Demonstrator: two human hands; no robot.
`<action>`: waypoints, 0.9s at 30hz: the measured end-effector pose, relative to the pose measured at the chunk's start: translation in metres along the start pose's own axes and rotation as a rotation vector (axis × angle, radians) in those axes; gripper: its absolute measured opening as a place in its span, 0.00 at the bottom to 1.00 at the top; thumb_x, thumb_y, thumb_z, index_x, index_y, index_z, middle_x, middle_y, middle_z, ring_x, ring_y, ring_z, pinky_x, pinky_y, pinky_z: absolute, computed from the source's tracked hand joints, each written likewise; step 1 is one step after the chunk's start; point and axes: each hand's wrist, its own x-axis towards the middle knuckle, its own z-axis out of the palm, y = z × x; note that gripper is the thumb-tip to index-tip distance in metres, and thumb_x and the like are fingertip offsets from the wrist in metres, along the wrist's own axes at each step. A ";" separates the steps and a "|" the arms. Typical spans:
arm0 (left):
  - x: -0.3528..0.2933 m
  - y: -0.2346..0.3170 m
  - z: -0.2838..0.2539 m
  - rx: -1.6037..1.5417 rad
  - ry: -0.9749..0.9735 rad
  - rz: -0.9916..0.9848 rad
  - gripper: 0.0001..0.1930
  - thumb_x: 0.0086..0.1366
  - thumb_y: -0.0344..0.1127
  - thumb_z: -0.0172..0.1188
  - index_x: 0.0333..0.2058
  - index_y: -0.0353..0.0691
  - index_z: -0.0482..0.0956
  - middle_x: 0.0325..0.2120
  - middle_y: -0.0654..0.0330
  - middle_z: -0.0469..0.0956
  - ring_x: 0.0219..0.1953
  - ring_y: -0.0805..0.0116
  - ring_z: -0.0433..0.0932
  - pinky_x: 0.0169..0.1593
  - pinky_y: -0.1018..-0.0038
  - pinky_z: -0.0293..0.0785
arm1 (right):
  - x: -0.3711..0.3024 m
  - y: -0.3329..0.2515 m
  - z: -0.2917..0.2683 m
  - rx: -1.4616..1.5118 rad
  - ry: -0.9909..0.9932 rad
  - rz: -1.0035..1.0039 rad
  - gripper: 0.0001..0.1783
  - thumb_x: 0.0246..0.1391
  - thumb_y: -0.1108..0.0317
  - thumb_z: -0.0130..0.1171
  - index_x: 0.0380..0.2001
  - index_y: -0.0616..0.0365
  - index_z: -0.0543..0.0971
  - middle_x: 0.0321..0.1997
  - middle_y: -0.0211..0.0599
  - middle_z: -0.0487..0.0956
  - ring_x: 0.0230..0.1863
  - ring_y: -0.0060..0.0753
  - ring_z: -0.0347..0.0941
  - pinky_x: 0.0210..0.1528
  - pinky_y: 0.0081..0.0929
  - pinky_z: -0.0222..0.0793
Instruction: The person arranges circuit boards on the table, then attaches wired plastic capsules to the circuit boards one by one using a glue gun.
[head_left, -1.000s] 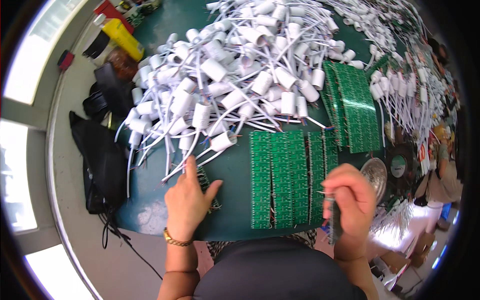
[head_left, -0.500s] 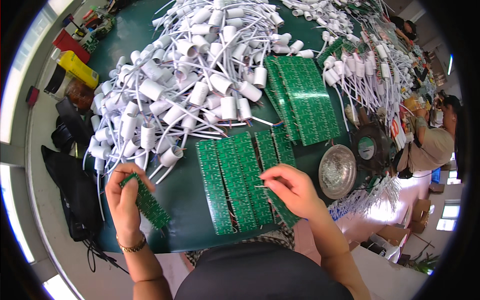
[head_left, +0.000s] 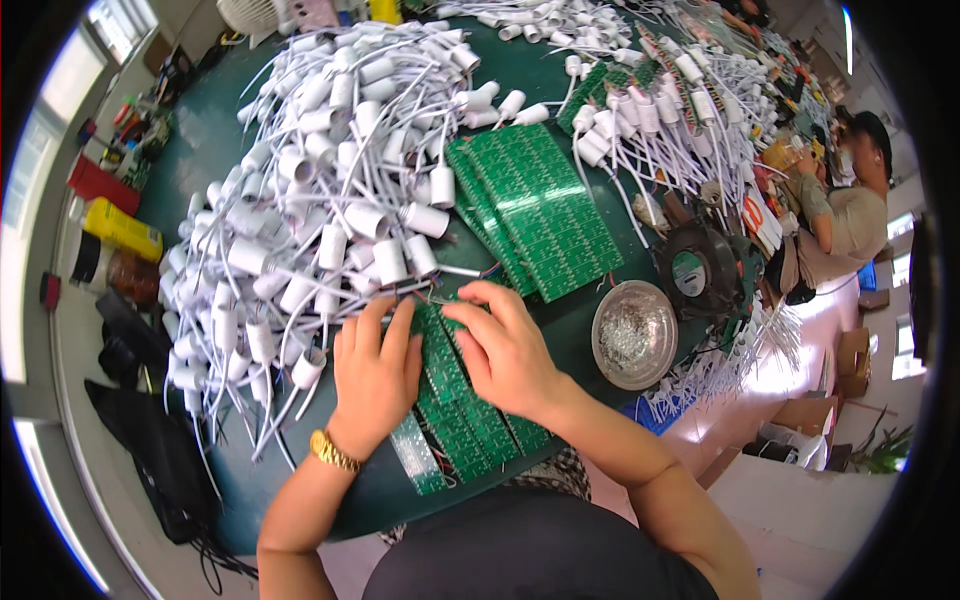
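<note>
The right hand (head_left: 507, 357) pinches a thin metal piece (head_left: 434, 300) beside the left hand (head_left: 376, 372), whose fingers bend at the far end of the boards (head_left: 470, 432); I cannot tell whether they hold anything. The boards lie side by side on the table (head_left: 208, 150), near white sockets (head_left: 388, 262).

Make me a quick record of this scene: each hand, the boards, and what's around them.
Left hand: over the circuit boards, far left part; grip unclear
Right hand: over their far right part; grip unclear
Board layout: green strips, side by side
Beyond right hand: overlapping larger green panels
Beyond left hand: heap of cabled white cylinders
Right of right hand: round dish
Left wrist: gold band
</note>
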 end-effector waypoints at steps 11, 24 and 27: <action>0.009 0.027 -0.003 -0.021 -0.502 0.304 0.42 0.53 0.63 0.61 0.65 0.59 0.62 0.69 0.48 0.50 0.69 0.39 0.50 0.61 0.37 0.53 | 0.025 0.030 -0.066 -0.336 0.111 0.072 0.26 0.47 0.69 0.64 0.51 0.61 0.70 0.59 0.56 0.62 0.59 0.61 0.60 0.59 0.50 0.58; 0.036 0.028 -0.036 -0.269 -0.377 0.193 0.46 0.53 0.55 0.68 0.66 0.42 0.58 0.68 0.36 0.43 0.69 0.32 0.44 0.62 0.34 0.47 | 0.043 0.074 -0.067 -0.479 -0.141 0.327 0.50 0.40 0.45 0.70 0.64 0.47 0.60 0.70 0.64 0.52 0.67 0.69 0.53 0.62 0.66 0.52; 0.055 0.029 -0.028 -0.666 -0.155 -0.020 0.39 0.56 0.37 0.65 0.63 0.34 0.57 0.67 0.40 0.45 0.69 0.41 0.48 0.67 0.48 0.48 | 0.045 0.049 -0.087 -0.370 0.025 0.325 0.51 0.34 0.53 0.74 0.62 0.52 0.63 0.68 0.60 0.57 0.65 0.62 0.59 0.62 0.51 0.59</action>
